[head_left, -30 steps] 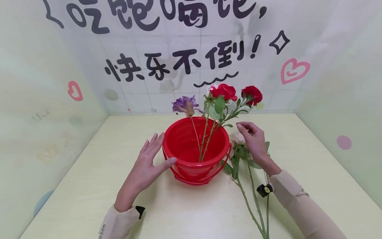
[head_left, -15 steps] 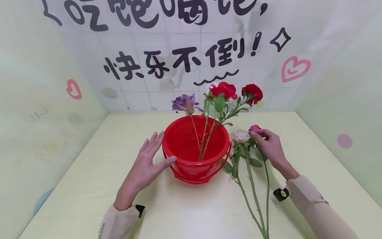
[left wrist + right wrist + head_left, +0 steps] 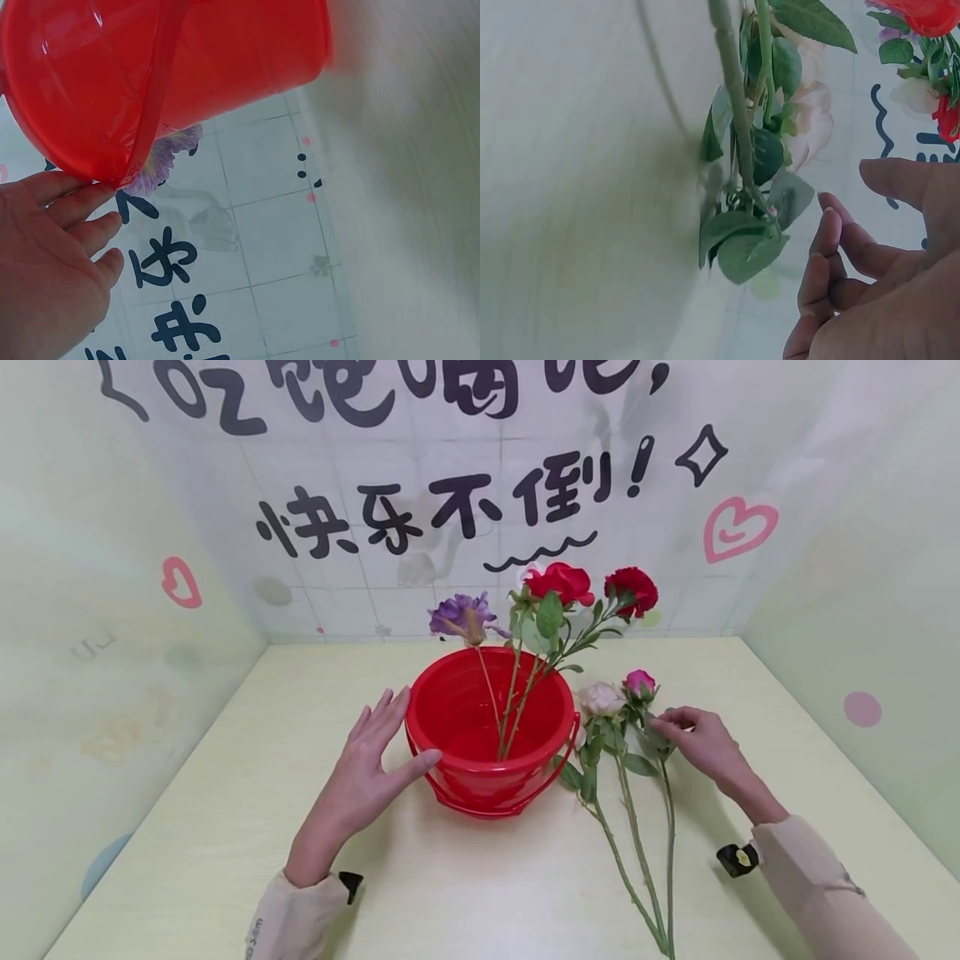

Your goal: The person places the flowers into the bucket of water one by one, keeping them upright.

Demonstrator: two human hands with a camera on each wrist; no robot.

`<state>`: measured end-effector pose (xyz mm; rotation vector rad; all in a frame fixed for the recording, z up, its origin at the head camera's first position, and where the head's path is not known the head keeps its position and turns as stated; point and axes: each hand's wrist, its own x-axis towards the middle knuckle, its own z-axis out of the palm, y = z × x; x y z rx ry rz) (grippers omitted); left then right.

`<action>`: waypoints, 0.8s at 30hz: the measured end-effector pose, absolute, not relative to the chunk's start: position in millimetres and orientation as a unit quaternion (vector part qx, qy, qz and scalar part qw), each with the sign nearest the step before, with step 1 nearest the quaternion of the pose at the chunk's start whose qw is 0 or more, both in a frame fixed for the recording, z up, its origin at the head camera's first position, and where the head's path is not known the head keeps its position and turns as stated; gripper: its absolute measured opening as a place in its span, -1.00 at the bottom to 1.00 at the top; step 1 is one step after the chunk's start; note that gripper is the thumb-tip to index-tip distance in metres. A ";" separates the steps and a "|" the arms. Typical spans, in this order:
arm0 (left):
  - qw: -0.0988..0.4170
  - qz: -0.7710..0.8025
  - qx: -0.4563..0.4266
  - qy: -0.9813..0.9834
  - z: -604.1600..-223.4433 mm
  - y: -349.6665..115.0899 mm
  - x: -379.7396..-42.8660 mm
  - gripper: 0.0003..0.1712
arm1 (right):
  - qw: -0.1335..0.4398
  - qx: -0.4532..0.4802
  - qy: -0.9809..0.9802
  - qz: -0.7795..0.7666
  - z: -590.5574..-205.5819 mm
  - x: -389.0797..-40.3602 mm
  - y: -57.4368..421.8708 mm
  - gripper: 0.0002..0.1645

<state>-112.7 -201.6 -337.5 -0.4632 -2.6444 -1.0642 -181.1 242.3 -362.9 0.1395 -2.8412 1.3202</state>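
Note:
A red bucket [image 3: 480, 789] stands mid-table. My left hand [image 3: 356, 777] touches its left side near the rim, fingers straight and thumb spread toward the front. Inside lean a purple flower [image 3: 461, 617], a red rose [image 3: 561, 583] and a red carnation [image 3: 633, 591]; a pale bloom is partly hidden behind the rose. Right of the bucket lie a cream rose [image 3: 602, 698] and a pink rose [image 3: 640, 683] on long stems. My right hand [image 3: 705, 747] hovers by the pink rose's leaves [image 3: 750, 244]. In the right wrist view its thumb and bent fingers are apart, holding nothing.
Several flower stems [image 3: 633, 835] run across the table toward its front edge and come together there. The bucket's handle [image 3: 562, 777] hangs down at the front. A printed back wall [image 3: 315, 602] and side walls close in the pale tabletop [image 3: 247, 760].
My right hand has moved right and toward me, from beside the bucket past the pink rose's bloom to its leaves, uncovering the bloom. The left hand stays at the bucket.

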 end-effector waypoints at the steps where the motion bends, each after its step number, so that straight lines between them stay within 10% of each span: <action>1: 0.127 -0.366 -0.160 -0.908 -337.4 -201.5 -112.7 0.01 | 0.001 0.047 -0.908 0.416 -363.4 -180.3 244.4 -0.51; 24: 0.124 -0.366 -0.161 -0.908 -337.1 -201.8 -113.2 0.01 | -0.058 0.056 -0.915 0.395 -377.4 -164.0 269.8 -0.61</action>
